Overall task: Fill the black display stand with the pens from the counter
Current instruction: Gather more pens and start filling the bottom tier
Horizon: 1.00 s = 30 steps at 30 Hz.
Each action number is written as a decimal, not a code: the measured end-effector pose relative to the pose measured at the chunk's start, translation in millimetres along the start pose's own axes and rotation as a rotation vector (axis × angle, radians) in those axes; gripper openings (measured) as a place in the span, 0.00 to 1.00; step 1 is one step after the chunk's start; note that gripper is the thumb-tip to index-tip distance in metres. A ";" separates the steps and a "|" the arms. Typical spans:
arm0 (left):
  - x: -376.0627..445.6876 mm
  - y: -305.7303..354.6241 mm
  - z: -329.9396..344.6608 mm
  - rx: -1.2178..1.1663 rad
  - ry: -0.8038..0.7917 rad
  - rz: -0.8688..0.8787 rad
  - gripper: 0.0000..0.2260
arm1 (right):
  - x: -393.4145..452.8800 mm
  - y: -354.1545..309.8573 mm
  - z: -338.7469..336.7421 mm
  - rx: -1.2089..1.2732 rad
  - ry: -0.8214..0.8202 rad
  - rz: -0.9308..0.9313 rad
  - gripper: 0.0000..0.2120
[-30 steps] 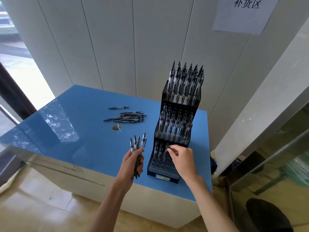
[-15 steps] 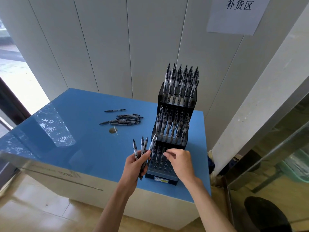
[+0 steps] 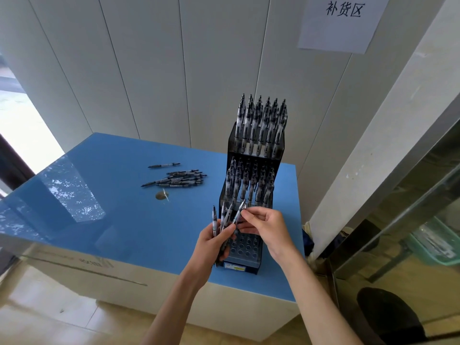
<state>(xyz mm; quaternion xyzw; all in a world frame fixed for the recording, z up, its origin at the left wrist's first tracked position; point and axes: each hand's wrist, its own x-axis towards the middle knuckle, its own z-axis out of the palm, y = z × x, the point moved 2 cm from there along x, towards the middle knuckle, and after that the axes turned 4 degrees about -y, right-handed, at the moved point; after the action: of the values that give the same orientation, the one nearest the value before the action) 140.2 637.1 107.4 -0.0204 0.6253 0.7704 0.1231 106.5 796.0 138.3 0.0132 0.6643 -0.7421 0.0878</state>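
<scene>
Left hand (image 3: pixel 211 245) is wrapped around a small bunch of pens (image 3: pixel 224 220), tips fanned upward, while the right hand (image 3: pixel 267 229) pinches the top of one pen (image 3: pixel 239 211) sticking out of that bunch. Right behind and under both hands sits the black display stand (image 3: pixel 251 195) on the blue tabletop (image 3: pixel 112 195), upper two tiers packed, bottom tier showing empty holes. Further out past the left hand there's a loose pile of pens (image 3: pixel 179 180) lying flat.
</scene>
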 end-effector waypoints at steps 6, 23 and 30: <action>2.5 -4.1 -7.5 0.007 0.118 -0.061 0.12 | 1.9 -0.2 -12.3 -0.021 0.088 -0.049 0.05; -1.2 -13.3 -51.4 -0.037 0.285 0.014 0.09 | 2.6 23.8 -22.3 -0.741 0.287 -0.359 0.04; -8.4 -11.1 -51.7 -0.074 0.230 0.055 0.10 | 0.6 37.8 -15.3 -0.771 0.274 -0.343 0.04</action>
<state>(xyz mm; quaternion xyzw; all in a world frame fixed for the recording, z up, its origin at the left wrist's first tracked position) 144.3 587.7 87.1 -0.0960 0.6066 0.7887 0.0284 110.0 807.2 99.2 -0.0325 0.8906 -0.4355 -0.1272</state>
